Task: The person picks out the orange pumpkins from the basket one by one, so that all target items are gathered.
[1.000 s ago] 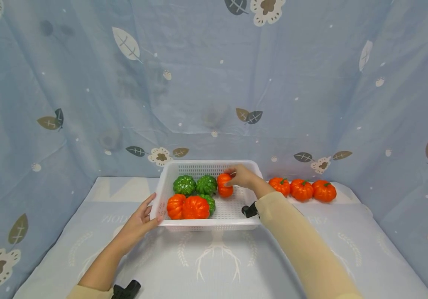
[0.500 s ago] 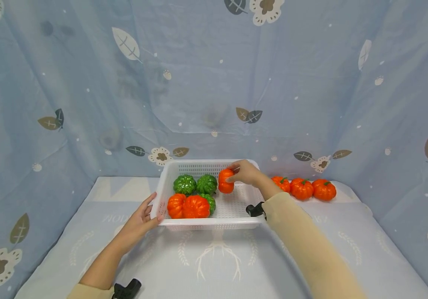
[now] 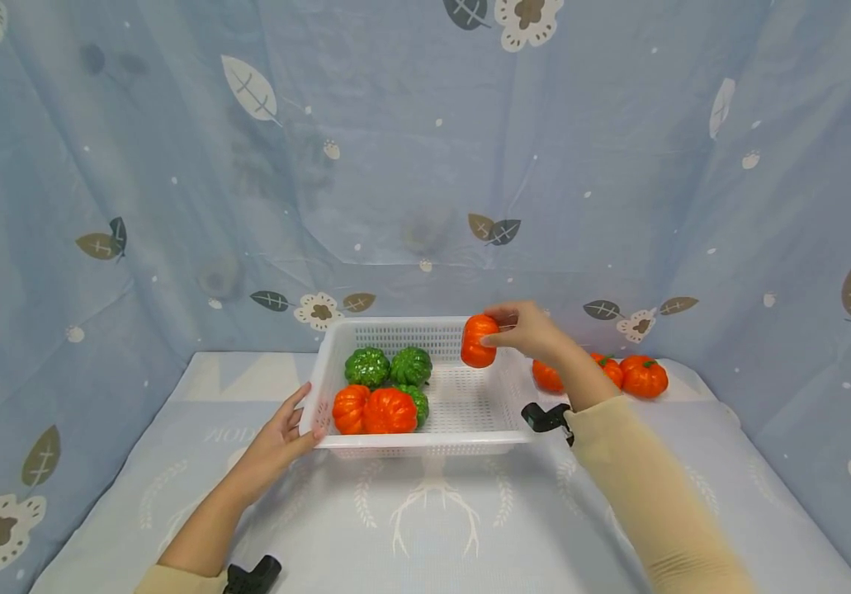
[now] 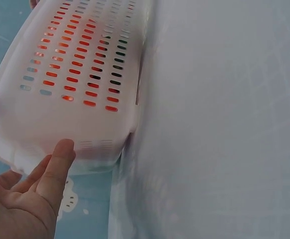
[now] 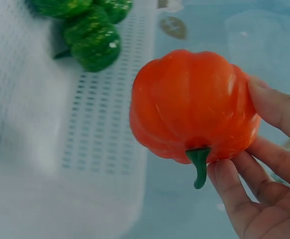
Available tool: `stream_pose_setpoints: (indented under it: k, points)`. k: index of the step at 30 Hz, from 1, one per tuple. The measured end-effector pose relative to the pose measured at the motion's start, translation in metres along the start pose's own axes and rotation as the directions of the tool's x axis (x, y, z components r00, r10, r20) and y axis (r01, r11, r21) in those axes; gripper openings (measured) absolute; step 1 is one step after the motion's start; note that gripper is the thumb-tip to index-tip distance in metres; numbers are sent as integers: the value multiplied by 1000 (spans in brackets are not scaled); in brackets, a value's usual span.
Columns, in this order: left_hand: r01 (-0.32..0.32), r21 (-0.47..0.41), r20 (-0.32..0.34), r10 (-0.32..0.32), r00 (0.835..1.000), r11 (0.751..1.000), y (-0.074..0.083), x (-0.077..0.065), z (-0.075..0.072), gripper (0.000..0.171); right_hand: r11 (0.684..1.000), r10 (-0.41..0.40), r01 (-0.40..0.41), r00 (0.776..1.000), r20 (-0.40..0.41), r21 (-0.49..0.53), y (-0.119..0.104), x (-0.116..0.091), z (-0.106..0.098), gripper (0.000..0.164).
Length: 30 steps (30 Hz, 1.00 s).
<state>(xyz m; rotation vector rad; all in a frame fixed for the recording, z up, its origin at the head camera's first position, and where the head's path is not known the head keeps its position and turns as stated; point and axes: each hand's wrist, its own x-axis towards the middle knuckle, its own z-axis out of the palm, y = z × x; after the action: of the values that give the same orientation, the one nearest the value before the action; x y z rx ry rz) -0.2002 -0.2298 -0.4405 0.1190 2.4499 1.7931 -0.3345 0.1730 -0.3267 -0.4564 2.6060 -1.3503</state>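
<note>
My right hand (image 3: 529, 328) grips an orange toy pumpkin (image 3: 479, 341) raised over the right end of the white plastic basket (image 3: 425, 441). In the right wrist view the thumb lies on one side of this pumpkin, fingers beneath, and its green stem (image 5: 199, 167) points toward the bottom. My left hand (image 3: 276, 445) holds the basket's left end, thumb at the front corner and fingers along the side. Inside the basket's left half lie a green pumpkin (image 3: 367, 368), another green pumpkin (image 3: 411, 366), a third partly hidden green one (image 3: 419, 404), and orange ribbed pumpkin shapes (image 3: 390, 411).
On the table right of the basket, a row of orange pumpkins (image 3: 645, 377) is partly covered by my right forearm. A blue patterned curtain (image 3: 425, 165) stands behind the table. Black camera mounts (image 3: 544, 417) sit at both wrists.
My right hand has lifted the orange pumpkin from the basket floor and carried it up and to the right. My left hand has stayed at the basket's left end.
</note>
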Motion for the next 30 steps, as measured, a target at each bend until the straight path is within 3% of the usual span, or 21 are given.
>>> stream_pose_setpoints:
  k: [6,19,23,30]
  points:
    - [21,13,-21,-21,1000,1000,0,0,3,88,999,-32,30,998,-56,-30,2,-28,-23,63]
    - [1,19,-18,0,1000,1000,1,-1,2,88,986,31,-56,987,-158,-155,24,-88,-63,69]
    - [2,1,-22,-2,1000,1000,-2,0,2,88,986,8,-34,987,-159,-163,34,-101,-72,69]
    - [-16,-24,-8,15,1000,1000,-4,1,0,88,973,56,-81,992,-116,-218,60,-118,-79,66]
